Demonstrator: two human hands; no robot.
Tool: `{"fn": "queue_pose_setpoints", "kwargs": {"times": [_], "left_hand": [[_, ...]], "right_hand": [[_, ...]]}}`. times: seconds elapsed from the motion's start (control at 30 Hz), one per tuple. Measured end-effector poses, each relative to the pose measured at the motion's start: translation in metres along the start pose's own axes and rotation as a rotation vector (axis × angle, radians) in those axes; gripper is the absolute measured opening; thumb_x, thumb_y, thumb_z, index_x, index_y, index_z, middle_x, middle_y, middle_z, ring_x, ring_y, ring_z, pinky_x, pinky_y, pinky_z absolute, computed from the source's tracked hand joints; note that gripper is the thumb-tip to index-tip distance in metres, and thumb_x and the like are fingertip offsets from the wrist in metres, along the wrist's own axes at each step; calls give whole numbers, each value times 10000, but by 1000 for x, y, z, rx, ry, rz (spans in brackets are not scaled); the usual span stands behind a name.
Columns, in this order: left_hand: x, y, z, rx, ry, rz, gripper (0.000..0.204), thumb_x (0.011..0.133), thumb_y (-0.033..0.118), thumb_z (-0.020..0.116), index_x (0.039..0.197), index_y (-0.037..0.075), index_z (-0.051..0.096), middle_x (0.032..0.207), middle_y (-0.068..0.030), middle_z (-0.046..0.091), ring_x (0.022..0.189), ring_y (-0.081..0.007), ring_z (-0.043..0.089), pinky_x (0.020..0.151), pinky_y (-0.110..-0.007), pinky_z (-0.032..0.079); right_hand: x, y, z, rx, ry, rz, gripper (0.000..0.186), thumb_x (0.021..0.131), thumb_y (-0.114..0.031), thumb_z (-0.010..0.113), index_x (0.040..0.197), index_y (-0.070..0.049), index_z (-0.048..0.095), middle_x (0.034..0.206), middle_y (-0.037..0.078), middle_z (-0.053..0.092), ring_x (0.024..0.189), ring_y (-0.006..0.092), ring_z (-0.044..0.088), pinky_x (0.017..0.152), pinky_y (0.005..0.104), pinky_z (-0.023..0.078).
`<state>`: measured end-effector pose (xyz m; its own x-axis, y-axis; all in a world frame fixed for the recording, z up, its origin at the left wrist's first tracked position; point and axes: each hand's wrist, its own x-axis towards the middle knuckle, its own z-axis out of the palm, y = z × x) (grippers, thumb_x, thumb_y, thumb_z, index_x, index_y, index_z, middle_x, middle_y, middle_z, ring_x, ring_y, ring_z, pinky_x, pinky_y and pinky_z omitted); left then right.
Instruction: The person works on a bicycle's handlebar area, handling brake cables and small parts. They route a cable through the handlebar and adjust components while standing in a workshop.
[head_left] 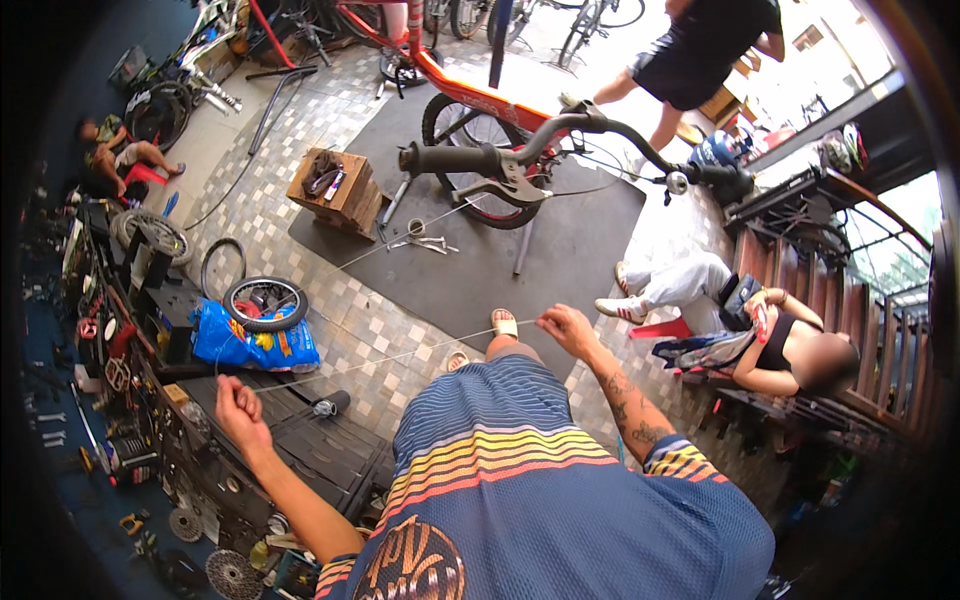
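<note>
A thin, pale bicycle cable (400, 356) runs stretched between my two hands, in front of my body. My left hand (241, 410) is closed on its left end, above the dark workbench. Out to the right, my right hand (568, 328) pinches the other end over the tiled floor. Ahead of me is an orange-red bicycle (480, 98) with dark handlebars (570, 140) and a brake lever (490, 190). Another thin line (400, 237) slants from near the lever down to the left; whether it joins the cable I hold, I cannot tell.
A wooden block (340, 200) and several metal tools (430, 243) sit on the dark mat (400, 290). Left, a small wheel (265, 303) lies on a blue bag (215, 335) by the cluttered workbench (320, 430). One person (775, 345) sits right; another (690, 60) stands beyond the bicycle.
</note>
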<state>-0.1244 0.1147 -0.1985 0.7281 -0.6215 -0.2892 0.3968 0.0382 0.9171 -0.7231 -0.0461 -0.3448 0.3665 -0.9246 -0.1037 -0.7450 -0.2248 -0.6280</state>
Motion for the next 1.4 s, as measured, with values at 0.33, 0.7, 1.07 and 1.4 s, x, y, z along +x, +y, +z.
{"fn": "queue_pose_setpoints", "kwargs": {"times": [0.33,0.7,1.07,1.4], "left_hand": [[-36,85,-36,392,132,293,274,1082,255,611,1231,39,693,701,66,491,518,2,385,405,-184,254],[-47,60,-42,453,-90,-24,294,1047,156,655,1301,9,659,745,36,581,511,2,450,392,-156,290],[-40,-25,-68,885,-39,-244,178,1002,113,628,1123,10,708,666,6,589,462,-60,469,378,-221,316],[15,-92,-52,952,-104,-232,145,991,73,613,1124,21,636,682,-24,601,479,-84,507,380,-238,349]], "right_hand": [[78,-12,0,405,385,190,310,1020,-342,667,987,-43,742,737,73,618,695,153,557,648,344,458],[242,2,-4,489,647,565,501,870,-525,732,1243,-192,699,904,108,762,952,329,741,829,477,550],[227,34,-31,390,763,463,735,888,-481,764,1464,-125,480,851,112,746,837,333,735,764,476,554],[176,38,-4,534,652,398,279,942,-324,732,938,-49,683,720,26,638,666,136,561,625,353,475]]}}
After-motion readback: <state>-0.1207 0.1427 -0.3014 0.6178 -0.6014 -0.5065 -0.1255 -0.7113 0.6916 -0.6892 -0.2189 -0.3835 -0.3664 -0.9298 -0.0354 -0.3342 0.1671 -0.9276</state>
